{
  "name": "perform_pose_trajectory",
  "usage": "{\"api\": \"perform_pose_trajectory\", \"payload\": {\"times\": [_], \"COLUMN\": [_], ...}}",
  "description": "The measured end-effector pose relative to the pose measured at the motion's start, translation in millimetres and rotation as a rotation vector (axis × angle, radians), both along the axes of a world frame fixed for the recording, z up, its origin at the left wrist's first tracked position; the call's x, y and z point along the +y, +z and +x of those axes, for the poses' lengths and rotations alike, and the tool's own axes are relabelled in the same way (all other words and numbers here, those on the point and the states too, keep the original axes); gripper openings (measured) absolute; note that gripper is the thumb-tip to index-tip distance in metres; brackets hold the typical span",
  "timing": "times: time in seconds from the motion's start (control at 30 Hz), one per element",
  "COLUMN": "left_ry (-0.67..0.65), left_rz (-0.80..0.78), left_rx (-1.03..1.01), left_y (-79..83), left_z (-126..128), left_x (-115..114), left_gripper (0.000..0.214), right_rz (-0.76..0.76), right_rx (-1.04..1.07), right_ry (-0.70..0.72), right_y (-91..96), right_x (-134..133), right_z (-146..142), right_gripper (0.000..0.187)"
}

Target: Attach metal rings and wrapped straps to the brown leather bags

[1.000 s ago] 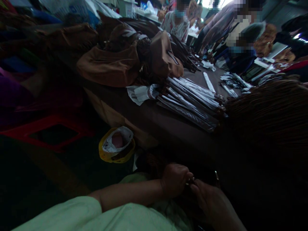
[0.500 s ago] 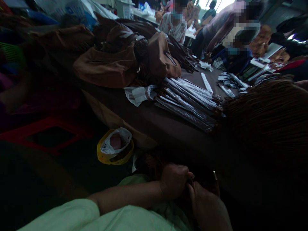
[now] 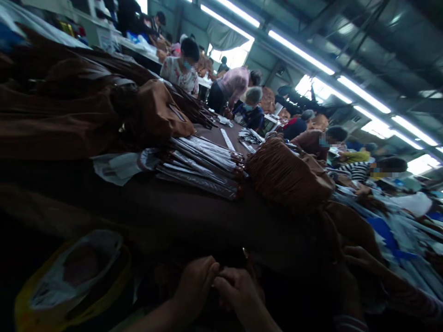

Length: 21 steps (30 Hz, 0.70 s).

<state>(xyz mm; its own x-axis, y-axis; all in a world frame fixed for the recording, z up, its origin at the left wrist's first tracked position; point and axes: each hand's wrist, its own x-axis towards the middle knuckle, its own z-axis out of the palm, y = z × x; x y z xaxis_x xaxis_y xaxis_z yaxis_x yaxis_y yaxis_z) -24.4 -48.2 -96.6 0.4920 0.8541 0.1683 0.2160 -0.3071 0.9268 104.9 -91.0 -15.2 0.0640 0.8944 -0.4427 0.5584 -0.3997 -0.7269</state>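
My left hand [image 3: 196, 283] and my right hand [image 3: 239, 290] meet low in the picture, close to the dark table edge. Both are closed, fingers curled in and thumbs nearly touching. What they pinch is too dark to make out; a small shiny bit shows just above the right hand. Beyond them on the table lies a bundle of long strips in clear and white wrapping [image 3: 204, 168] with brown ends. To its right sits a brown fringed bag [image 3: 284, 175], and behind its left end stands a plain brown bag [image 3: 162, 110].
A yellow bucket [image 3: 24, 299] lined with a white plastic bag [image 3: 104, 244] stands at lower left. More brown bags [image 3: 51, 124] are heaped at left. At right, another person's hand [image 3: 367, 258] rests near brown material. Several people work along the tables behind.
My view has tilted up and turned right, bringing ceiling lights, more workers and the whole fringed bag into sight. My hands remain closed together.
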Motion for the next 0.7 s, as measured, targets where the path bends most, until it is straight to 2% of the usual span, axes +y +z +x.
{"api": "perform_pose_trajectory", "payload": {"times": [0.07, 0.17, 0.33, 0.4, 0.47, 0.53, 0.6, 0.7], "left_ry": [-0.031, -0.154, -0.423, -0.482, -0.456, -0.389, -0.365, -0.428], "left_rz": [0.047, 0.172, 0.441, 0.452, 0.392, 0.355, 0.383, 0.449], "left_rx": [-0.023, -0.06, 0.077, 0.172, 0.252, 0.281, 0.269, 0.249], "left_y": [-2.0, -8.4, -24.8, -22.7, -14.6, -5.5, -0.6, -2.5], "left_z": [-2, -7, -6, -2, 1, -1, -5, -12], "left_x": [1, 0, -15, -21, -22, -19, -16, -13], "left_gripper": [0.045, 0.045, 0.063, 0.059, 0.043, 0.032, 0.033, 0.041], "right_rz": [-0.006, -0.132, -0.388, -0.464, -0.463, -0.421, -0.401, -0.428], "right_rx": [0.009, 0.022, 0.038, 0.018, 0.006, 0.03, 0.097, 0.232], "right_ry": [-0.045, 0.008, 0.311, 0.454, 0.532, 0.554, 0.561, 0.567], "right_y": [1.0, 2.7, 15.1, 20.3, 21.6, 17.5, 8.4, -9.4], "right_x": [-4, -6, 11, 23, 33, 37, 35, 27], "right_z": [-2, 6, 36, 46, 53, 57, 60, 64], "right_gripper": [0.043, 0.042, 0.028, 0.027, 0.026, 0.029, 0.035, 0.046]}}
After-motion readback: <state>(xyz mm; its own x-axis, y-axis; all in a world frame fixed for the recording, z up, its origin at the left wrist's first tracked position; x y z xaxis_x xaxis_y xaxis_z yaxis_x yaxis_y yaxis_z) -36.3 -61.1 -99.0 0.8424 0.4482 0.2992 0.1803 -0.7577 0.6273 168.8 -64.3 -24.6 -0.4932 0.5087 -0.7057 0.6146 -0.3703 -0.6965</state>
